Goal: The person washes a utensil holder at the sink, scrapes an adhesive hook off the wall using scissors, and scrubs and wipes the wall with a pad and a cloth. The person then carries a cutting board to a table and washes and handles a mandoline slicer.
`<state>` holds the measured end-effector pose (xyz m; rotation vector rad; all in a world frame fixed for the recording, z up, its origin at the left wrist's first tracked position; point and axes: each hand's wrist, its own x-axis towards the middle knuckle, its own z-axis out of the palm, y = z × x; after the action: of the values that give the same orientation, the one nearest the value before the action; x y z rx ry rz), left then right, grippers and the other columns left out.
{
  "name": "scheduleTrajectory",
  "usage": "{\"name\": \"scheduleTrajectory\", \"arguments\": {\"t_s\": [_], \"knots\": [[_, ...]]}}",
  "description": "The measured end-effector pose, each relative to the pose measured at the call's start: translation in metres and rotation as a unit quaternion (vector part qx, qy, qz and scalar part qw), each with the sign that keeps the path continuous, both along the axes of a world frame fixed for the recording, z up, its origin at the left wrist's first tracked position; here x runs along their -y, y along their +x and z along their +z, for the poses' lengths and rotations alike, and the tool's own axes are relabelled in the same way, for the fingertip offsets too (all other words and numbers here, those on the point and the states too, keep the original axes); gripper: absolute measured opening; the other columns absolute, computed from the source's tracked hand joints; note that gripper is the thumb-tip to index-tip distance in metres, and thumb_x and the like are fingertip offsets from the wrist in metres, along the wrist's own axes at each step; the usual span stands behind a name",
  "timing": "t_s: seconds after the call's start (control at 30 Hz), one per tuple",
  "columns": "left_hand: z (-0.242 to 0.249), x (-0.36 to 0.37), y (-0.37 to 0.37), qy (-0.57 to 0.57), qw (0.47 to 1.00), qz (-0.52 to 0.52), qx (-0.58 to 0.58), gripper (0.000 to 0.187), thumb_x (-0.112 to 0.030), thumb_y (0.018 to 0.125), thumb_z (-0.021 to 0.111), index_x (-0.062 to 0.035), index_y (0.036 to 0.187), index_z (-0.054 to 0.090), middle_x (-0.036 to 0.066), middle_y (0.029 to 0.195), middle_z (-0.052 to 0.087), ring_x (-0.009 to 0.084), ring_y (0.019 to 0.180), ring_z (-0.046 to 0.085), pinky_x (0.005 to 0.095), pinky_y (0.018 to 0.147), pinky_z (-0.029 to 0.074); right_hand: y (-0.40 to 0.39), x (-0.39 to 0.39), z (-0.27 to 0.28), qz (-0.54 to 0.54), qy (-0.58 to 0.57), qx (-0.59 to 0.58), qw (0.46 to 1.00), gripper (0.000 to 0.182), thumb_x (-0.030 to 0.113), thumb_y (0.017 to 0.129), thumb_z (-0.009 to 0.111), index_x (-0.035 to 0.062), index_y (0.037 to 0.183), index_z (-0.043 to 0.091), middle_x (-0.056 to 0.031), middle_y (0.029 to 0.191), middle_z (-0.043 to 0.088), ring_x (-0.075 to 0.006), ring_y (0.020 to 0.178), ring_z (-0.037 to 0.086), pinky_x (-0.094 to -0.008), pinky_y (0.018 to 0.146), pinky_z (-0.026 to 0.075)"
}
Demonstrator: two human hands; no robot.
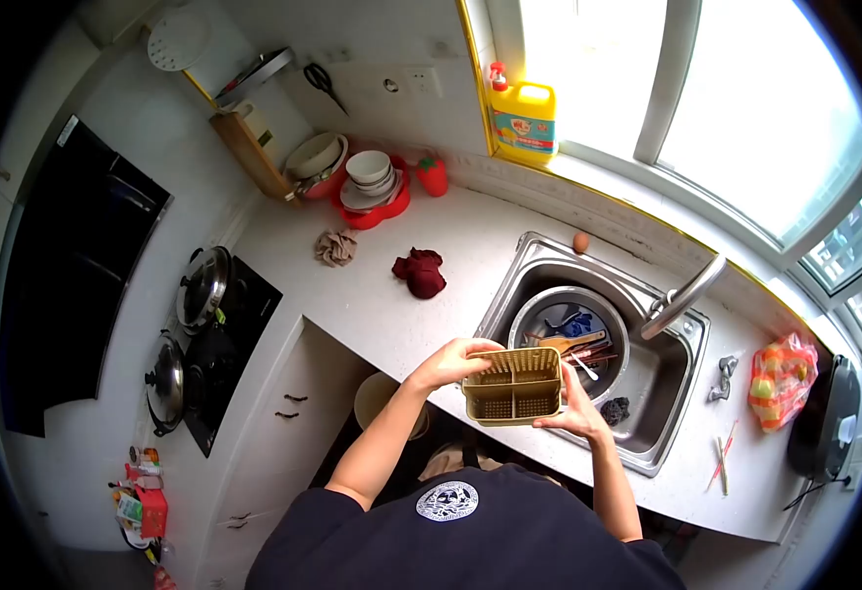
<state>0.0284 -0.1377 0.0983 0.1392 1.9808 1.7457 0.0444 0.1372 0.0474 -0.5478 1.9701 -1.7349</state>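
Observation:
My left hand (453, 362) grips the left side of a golden-brown plastic basket (513, 384) with divided compartments and slotted walls. On its right side, my right hand (578, 408) holds the same basket. The basket is over the front edge of the counter, just left of the sink, with its open top facing up; its compartments look bare. Beyond it, a round metal basin (616, 327) stands in the steel sink (662, 393), holding wooden and other utensils and something blue. A dark scouring pad (615, 410) lies in the sink near my right hand.
Behind the sink are a faucet (684, 295) and a brown egg-shaped object (580, 242). A dark red cloth (420, 273), a beige cloth (335, 248) and stacked bowls (370, 169) sit on the counter at left. A fruit bag (783, 382) is at right.

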Motion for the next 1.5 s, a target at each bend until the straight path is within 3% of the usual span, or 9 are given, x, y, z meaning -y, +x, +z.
{"name": "scheduleTrajectory", "arguments": {"t_s": [0.27, 0.47, 0.53, 0.57, 0.7, 1.07, 1.3, 1.47, 1.5], "knots": [[-0.055, 0.038, 0.042, 0.018, 0.966, 0.237, 0.1, 0.023, -0.008, 0.09, 0.053, 0.0031, 0.107, 0.063, 0.006, 0.097, 0.066, 0.0111, 0.09, 0.06, 0.0257, 0.081, 0.047, 0.006, 0.045, -0.027, 0.002, -0.009, -0.037, 0.999, 0.118, 0.036, 0.054, 0.089, 0.0012, 0.143, 0.021, -0.023, 0.139, 0.033, -0.0333, 0.133, 0.03, -0.0419, 0.109, 0.027], [-0.071, 0.148, 0.054, 0.045, 0.918, 0.384, 0.083, 0.029, -0.012, 0.087, 0.057, -0.0003, 0.114, 0.061, 0.008, 0.101, 0.065, 0.0159, 0.089, 0.059, 0.0288, 0.079, 0.046, -0.006, 0.076, -0.03, -0.017, 0.097, -0.101, 0.99, 0.094, 0.03, 0.07, 0.08, 0.005, 0.142, 0.027, -0.0182, 0.14, 0.036, -0.0313, 0.127, 0.041, -0.0403, 0.096, 0.044], [-0.082, 0.204, 0.053, 0.056, 0.876, 0.471, 0.086, 0.03, -0.012, 0.086, 0.06, 0.0004, 0.113, 0.06, 0.01, 0.097, 0.065, 0.0158, 0.081, 0.061, 0.0277, 0.067, 0.049, -0.009, 0.081, -0.036, -0.061, 0.119, -0.067, 0.989, 0.078, 0.027, 0.075, 0.075, 0.0053, 0.138, 0.035, -0.0189, 0.134, 0.044, -0.0298, 0.118, 0.05, -0.0387, 0.092, 0.047], [-0.129, 0.259, 0.054, 0.084, 0.856, 0.504, 0.081, 0.028, -0.011, 0.086, 0.06, 0.0002, 0.112, 0.059, 0.01, 0.097, 0.065, 0.0168, 0.078, 0.063, 0.0294, 0.063, 0.051, -0.012, 0.084, -0.045, -0.083, 0.126, -0.042, 0.988, 0.073, 0.027, 0.077, 0.074, 0.0049, 0.137, 0.038, -0.019, 0.132, 0.046, -0.0294, 0.116, 0.052, -0.0381, 0.091, 0.047], [-0.099, 0.33, 0.05, 0.13, 0.776, 0.614, 0.069, 0.026, -0.01, 0.089, 0.055, -0.0015, 0.114, 0.056, 0.013, 0.105, 0.063, 0.0233, 0.091, 0.063, 0.0378, 0.072, 0.055, -0.025, 0.111, -0.074, -0.141, 0.209, -0.055, 0.966, 0.055, 0.026, 0.08, 0.069, 0.0022, 0.126, 0.05, -0.0186, 0.118, 0.058, -0.0279, 0.103, 0.06, -0.0357, 0.082, 0.05], [-0.162, 0.507, 0.039, 0.189, 0.697, 0.68, 0.123, 0.038, -0.014, 0.09, 0.054, -0.0009, 0.125, 0.047, 0.019, 0.119, 0.052, 0.0346, 0.107, 0.054, 0.0561, 0.089, 0.047, -0.024, 0.22, -0.053, -0.117, 0.289, -0.056, 0.948, 0.045, 0.03, 0.084, 0.064, 0.0031, 0.119, 0.055, -0.0186, 0.12, 0.056, -0.0324, 0.107, 0.056, -0.0372, 0.084, 0.048], [-0.168, 0.522, 0.029, 0.18, 0.686, 0.702, 0.069, 0.04, -0.02, 0.09, 0.058, 0.0009, 0.124, 0.048, 0.018, 0.119, 0.054, 0.0331, 0.106, 0.055, 0.0517, 0.092, 0.045, 0.007, 0.172, -0.086, -0.226, 0.266, 0.036, 0.936, 0.047, 0.027, 0.083, 0.066, 0.0031, 0.122, 0.055, -0.0194, 0.119, 0.057, -0.0319, 0.111, 0.057, -0.0372, 0.087, 0.048], [-0.177, 0.513, 0.04, 0.199, 0.708, 0.677, 0.026, 0.071, -0.039, 0.083, 0.067, -0.0051, 0.137, 0.036, 0.019, 0.141, 0.031, 0.0322, 0.131, 0.03, 0.0493, 0.105, 0.032, 0.002, 0.139, -0.101, -0.243, 0.295, -0.016, 0.924, 0.046, 0.028, 0.079, 0.071, 0.0062, 0.117, 0.059, -0.0147, 0.111, 0.062, -0.0277, 0.098, 0.061, -0.0357, 0.082, 0.049], [-0.178, 0.499, 0.042, 0.158, 0.673, 0.722, 0.025, 0.066, -0.037, 0.083, 0.066, -0.0063, 0.135, 0.039, 0.017, 0.14, 0.034, 0.0323, 0.129, 0.033, 0.0475, 0.104, 0.034, -0.003, 0.132, -0.105, -0.232, 0.302, -0.046, 0.924, 0.047, 0.029, 0.078, 0.072, 0.0066, 0.117, 0.059, -0.0141, 0.11, 0.062, -0.0267, 0.096, 0.062, -0.0354, 0.081, 0.05]]}}
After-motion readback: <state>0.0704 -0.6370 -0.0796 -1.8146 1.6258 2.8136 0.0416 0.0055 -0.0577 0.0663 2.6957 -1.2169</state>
